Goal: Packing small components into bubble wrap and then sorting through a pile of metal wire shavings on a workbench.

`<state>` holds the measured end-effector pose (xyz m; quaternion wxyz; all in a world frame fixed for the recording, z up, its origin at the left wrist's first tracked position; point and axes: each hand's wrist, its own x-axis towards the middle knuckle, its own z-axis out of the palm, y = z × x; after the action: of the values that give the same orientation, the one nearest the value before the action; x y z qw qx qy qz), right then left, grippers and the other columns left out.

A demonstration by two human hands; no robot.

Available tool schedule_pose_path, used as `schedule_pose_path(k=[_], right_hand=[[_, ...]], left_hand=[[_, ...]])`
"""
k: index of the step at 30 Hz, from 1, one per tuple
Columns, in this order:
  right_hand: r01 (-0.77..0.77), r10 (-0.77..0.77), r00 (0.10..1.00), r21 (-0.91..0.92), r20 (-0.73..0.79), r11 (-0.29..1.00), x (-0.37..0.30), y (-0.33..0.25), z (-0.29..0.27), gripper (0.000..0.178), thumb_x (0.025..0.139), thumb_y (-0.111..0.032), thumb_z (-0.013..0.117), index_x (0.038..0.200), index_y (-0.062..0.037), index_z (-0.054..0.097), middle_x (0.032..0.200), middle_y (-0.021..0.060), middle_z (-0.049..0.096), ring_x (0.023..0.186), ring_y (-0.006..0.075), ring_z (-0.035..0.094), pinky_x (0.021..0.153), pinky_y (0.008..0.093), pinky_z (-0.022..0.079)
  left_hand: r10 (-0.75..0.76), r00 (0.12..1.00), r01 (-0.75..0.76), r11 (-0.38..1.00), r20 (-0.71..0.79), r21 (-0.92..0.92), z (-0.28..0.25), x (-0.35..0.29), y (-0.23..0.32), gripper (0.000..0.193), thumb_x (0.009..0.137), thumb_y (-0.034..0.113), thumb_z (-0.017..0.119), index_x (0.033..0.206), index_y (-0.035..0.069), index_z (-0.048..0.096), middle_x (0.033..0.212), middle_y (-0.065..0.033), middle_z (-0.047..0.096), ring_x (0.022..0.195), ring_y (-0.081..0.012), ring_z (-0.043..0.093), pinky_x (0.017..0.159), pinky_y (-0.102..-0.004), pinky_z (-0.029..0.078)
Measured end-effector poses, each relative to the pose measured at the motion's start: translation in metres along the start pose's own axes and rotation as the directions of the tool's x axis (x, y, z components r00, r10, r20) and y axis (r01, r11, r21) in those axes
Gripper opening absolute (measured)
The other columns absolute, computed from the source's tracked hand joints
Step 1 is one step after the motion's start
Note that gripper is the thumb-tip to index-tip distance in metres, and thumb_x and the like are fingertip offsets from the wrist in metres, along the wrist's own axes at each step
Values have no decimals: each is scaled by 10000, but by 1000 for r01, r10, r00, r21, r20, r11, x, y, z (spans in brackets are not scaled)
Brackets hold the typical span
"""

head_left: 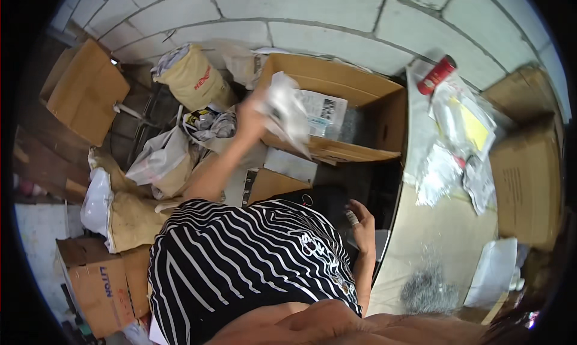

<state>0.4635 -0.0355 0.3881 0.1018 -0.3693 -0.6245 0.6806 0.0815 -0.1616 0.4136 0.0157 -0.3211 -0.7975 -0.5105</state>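
Observation:
My left hand (253, 114) is raised over the left end of a large open cardboard box (393, 123). It is closed on a white, crumpled, bag-like packet (287, 108), blurred by motion, whose exact kind I cannot make out. Inside the box, a white package with a printed label (324, 108) lies by some clear plastic wrap (356, 127). My right hand (362, 228) hangs beside the table edge, low on the right. Its fingers are loosely bent and apart, a pale band circles one finger, and nothing shows in its grasp.
On the table (387, 285) at right are a red can (437, 75), silvery packets (440, 174) and a grey mesh-like clump (428, 290). Full sacks (193, 78) and plastic bags (159, 159) crowd the left. Cardboard boxes (96, 285) stand at both sides, and a block wall (318, 12) closes the back.

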Motion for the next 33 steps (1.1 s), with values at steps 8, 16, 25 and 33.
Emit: schedule_pose_path(k=[8, 16, 25, 33], right_hand=[[-26, 27, 1000, 42, -2, 999, 97, 84, 36, 297, 894, 2, 569, 1183, 69, 556, 1027, 126, 664, 945, 162, 627, 871, 263, 472], [-42, 26, 992, -128, -120, 991, 156, 172, 138, 323, 898, -137, 608, 1172, 33, 583, 1044, 142, 675, 958, 179, 636, 847, 302, 492], [-86, 30, 993, -510, -116, 856, 206, 143, 188, 337, 834, -234, 595, 1089, -15, 627, 990, 180, 674, 926, 340, 642, 803, 424, 505], [186, -42, 972, -647, 231, 740, 205, 113, 208, 377, 821, -187, 572, 1152, -9, 606, 1040, 229, 643, 991, 372, 611, 842, 444, 490]], left_hand=[[-450, 795, 606, 554, -407, 571, -161, -5, -366, 704, 784, 192, 576, 1386, -34, 291, 1260, -346, 473, 1179, -503, 438, 1018, -505, 350], [-786, -55, -480, 561, 616, 674, 17, 18, -375, 421, 859, 198, 468, 1196, -34, 566, 1198, -240, 583, 1111, -375, 553, 989, -419, 405], [-340, -14, -775, 598, 940, 205, 69, 126, -259, 447, 887, 235, 470, 1236, -37, 535, 1226, -248, 562, 1131, -389, 533, 990, -429, 399], [-290, 359, -610, 647, 887, 458, -83, 124, -272, 475, 911, 267, 471, 1271, -39, 509, 1252, -255, 543, 1148, -402, 516, 992, -439, 393]])
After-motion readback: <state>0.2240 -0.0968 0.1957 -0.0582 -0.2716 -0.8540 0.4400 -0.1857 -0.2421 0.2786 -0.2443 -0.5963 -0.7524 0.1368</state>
